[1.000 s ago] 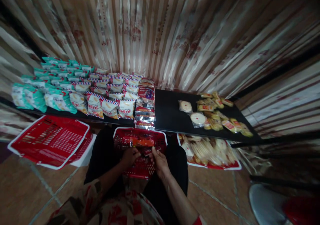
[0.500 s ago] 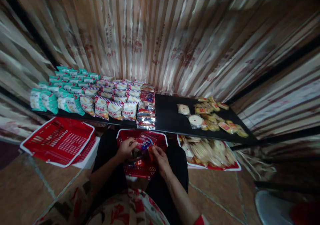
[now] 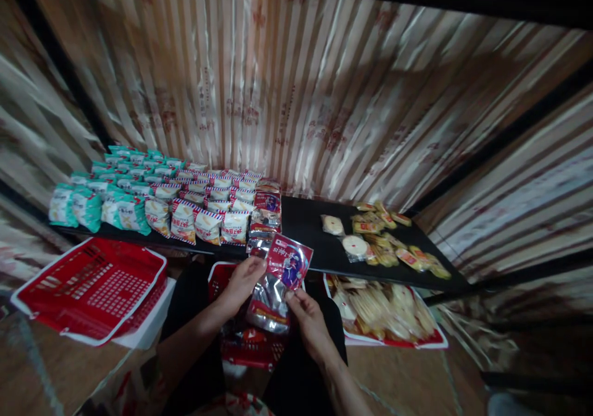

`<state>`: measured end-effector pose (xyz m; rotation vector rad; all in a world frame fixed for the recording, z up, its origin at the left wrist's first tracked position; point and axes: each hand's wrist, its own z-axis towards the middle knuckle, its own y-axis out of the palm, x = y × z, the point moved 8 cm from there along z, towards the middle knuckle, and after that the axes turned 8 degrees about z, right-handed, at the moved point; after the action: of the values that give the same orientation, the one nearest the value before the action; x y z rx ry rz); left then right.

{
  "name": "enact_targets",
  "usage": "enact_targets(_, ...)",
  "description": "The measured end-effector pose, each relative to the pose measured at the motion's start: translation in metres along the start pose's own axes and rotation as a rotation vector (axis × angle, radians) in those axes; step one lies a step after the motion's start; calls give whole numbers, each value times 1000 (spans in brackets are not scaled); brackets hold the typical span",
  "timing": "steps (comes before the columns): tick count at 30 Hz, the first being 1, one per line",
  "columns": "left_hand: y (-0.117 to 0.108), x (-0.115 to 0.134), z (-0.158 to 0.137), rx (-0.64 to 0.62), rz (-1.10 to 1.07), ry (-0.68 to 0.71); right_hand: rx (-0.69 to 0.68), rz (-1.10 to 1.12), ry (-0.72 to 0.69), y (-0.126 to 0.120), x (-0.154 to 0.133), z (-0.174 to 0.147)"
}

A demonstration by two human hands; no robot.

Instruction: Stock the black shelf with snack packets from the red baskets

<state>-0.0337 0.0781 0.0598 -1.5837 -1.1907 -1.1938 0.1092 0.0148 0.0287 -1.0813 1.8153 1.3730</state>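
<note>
A dark red and silver snack packet (image 3: 283, 280) is held up between my two hands, tilted over the middle red basket (image 3: 252, 357). My left hand (image 3: 244, 283) pinches its left edge, and my right hand (image 3: 308, 317) grips its lower right side between thumb and fingers. Just behind it on the black shelf (image 3: 303, 231) lies a row of like red and silver packets (image 3: 267, 203). The middle basket, between my knees, has more dark packets inside, partly hidden by my hands.
White snack bags (image 3: 208, 223) and teal snack bags (image 3: 123, 209) stand in rows on the shelf's left. Round white packaged pieces (image 3: 356, 246) and yellow packets (image 3: 384, 249) lie to the right. A red basket (image 3: 99, 286) is at left; a filled basket (image 3: 384, 311) at right.
Both hands have lifted the packet out of the middle basket, up towards the shelf edge, turning its printed front to face me. The view has tipped up a little.
</note>
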Motion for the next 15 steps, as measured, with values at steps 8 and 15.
enact_targets(8,9,35,-1,98,286,314,221,-41,-116,-17,-71,47)
enact_targets(15,29,75,12,222,807,718,252,-182,-225,-1,-117,117)
